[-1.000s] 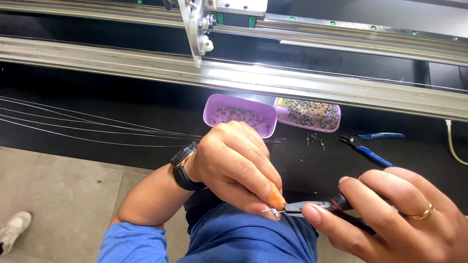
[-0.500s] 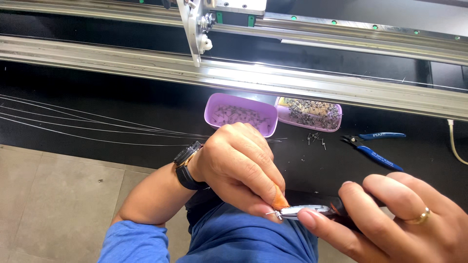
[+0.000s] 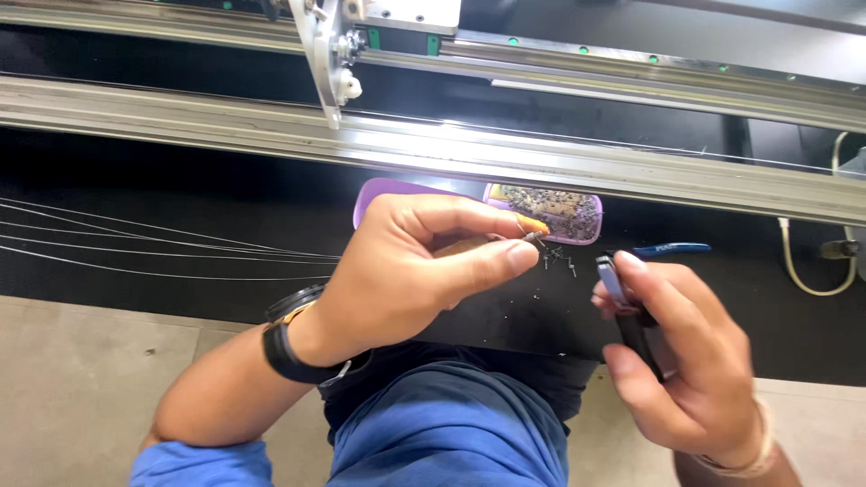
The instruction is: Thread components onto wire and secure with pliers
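The long metal rail crosses the whole view at 12 o'clock, with a white carriage bracket standing on it at about 11 o'clock. Below the rail lies the black bench, and thin wires run over it from 9 o'clock toward the middle.

The two hands are no longer joined low at 5 o'clock as they were a second ago. The left hand is now higher, in the middle of the view, just in front of the purple tray. Its thumb and first finger are closed on a tiny dark metal piece, which it holds above the bench, at the near edge of the second tray full of small parts. The right hand has moved away to 4 o'clock. Its fingers are wrapped around a small tool with a silver tip and a dark handle, and the tip points up, well apart from the piece.

So the tool and the left fingers have separated, and I judge that one piece is finished or a new one is just picked. Loose pins lie on the bench between the hands. Blue pliers rest untouched at 3 o'clock.
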